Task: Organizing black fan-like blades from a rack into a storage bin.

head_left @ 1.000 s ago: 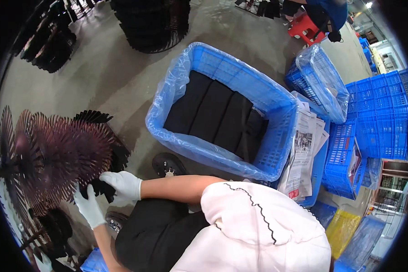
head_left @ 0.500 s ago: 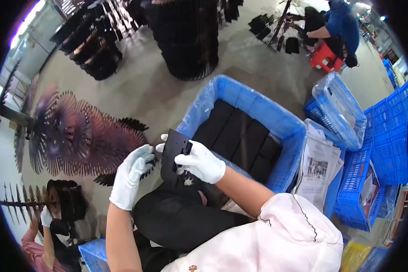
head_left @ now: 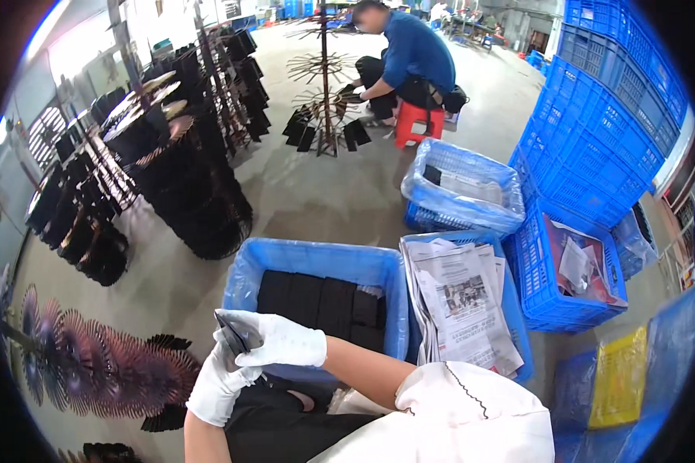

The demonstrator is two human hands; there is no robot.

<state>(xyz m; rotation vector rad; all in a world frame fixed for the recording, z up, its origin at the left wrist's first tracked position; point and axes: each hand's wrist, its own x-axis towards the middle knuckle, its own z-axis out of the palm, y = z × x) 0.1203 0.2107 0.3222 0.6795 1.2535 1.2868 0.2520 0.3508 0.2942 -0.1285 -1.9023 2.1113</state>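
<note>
In front of my lap I hold a thin black plate (head_left: pixel 238 330), tilted nearly edge-on. My right hand (head_left: pixel 284 341), in a white glove, pinches it between thumb and fingers. My white-gloved left hand (head_left: pixel 218 387) closes on its lower part from the left; some of its fingertips are hidden behind the plate. Just beyond my hands stands a blue crate (head_left: pixel 396 309) lined with clear plastic. Inside it, black pieces (head_left: pixel 310 302) are packed in tight rows.
Left stands a rack of fanned dark plates (head_left: pixel 108 370), with loaded racks (head_left: pixel 181 185) behind. Folded newspapers (head_left: pixel 467 305) fill a crate on the right, beside stacked blue crates (head_left: pixel 587 131). Farther off, a person (head_left: pixel 417 54) sits on a red stool (head_left: pixel 418 123) at a rack.
My view has lifted and swung right, bringing in more of the room. My left hand, open beside the plate before, now closes on it. The plate has turned nearly edge-on.
</note>
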